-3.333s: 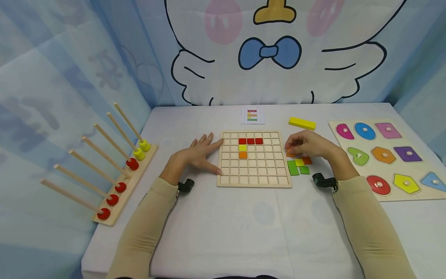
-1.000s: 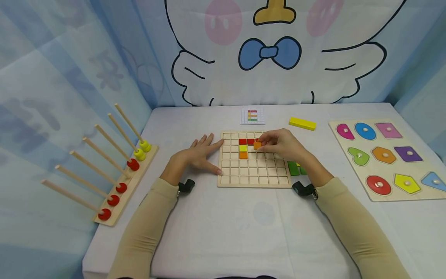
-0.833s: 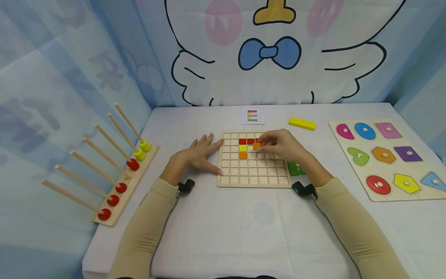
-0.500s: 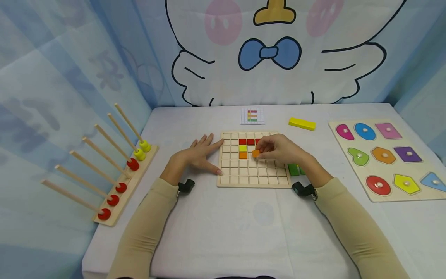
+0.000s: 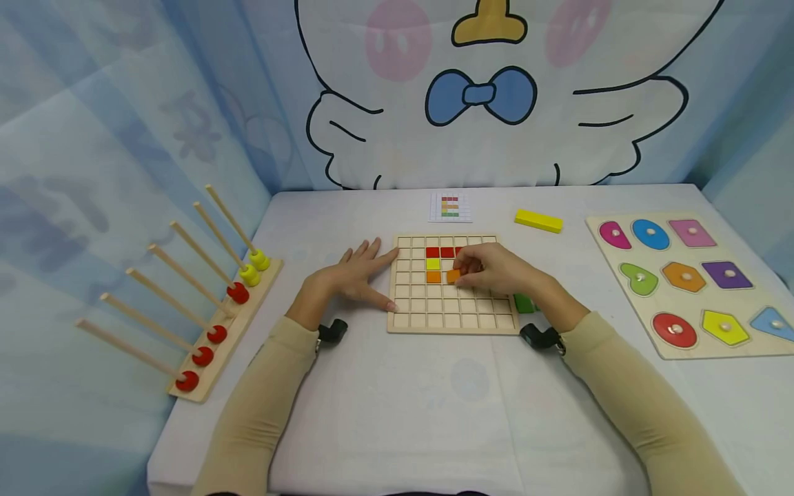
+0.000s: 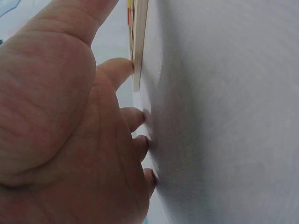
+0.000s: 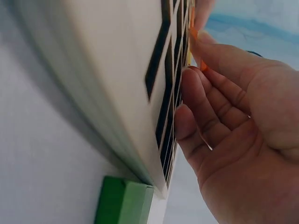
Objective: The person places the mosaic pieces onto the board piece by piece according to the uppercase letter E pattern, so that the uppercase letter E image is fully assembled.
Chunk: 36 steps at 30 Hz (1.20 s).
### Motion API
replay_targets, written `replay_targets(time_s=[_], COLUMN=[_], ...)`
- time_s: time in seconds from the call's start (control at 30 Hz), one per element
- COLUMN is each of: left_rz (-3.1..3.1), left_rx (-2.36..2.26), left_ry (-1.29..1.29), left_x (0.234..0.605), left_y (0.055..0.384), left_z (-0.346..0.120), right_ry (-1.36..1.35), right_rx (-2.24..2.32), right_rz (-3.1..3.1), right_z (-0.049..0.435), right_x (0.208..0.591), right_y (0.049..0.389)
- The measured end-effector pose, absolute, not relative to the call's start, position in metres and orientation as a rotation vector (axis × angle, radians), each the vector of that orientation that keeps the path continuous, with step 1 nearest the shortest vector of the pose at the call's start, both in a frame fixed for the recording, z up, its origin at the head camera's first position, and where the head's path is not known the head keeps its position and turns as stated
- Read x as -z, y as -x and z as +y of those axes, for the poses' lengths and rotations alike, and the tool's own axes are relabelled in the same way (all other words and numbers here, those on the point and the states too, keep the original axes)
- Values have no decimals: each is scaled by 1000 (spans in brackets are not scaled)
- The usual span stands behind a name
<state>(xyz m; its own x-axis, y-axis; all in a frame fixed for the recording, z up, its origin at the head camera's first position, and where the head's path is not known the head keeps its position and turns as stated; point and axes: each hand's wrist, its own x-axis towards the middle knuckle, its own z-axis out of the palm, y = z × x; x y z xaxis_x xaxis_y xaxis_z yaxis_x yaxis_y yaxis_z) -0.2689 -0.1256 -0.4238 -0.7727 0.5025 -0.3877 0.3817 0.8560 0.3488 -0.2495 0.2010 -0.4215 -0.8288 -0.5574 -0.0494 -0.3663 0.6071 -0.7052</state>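
Observation:
A wooden grid board lies on the white table. My left hand is spread flat at its left edge, with thumb and index finger touching the rim. Between thumb and fingers, my right hand pinches an orange square tile over the board, one cell right of a placed orange tile. Above that sit a yellow tile and a row of red tiles, the rightmost partly covered by the hand. In the right wrist view, the pinched tile shows as an orange sliver at the fingertips.
Green tiles lie right of the board, partly behind the right wrist. A pattern card and a yellow bar lie behind it. A shape puzzle board is at right, a peg stand with beads at left.
My right hand has gone from the loose tiles to the board with an orange tile, then moved it slightly toward me, down beside the placed orange one. The left hand has stayed still.

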Motion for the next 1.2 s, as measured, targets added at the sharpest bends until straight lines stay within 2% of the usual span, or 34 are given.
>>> replay_targets(time_s=[1.2], left_rz=[2558], left_rx=[-331], left_ry=[-653], left_x=[424], left_y=[270], left_z=[-125], right_ry=[786], right_rx=[944], right_rz=[2593], right_z=[193], right_x=[420], right_y=[250])
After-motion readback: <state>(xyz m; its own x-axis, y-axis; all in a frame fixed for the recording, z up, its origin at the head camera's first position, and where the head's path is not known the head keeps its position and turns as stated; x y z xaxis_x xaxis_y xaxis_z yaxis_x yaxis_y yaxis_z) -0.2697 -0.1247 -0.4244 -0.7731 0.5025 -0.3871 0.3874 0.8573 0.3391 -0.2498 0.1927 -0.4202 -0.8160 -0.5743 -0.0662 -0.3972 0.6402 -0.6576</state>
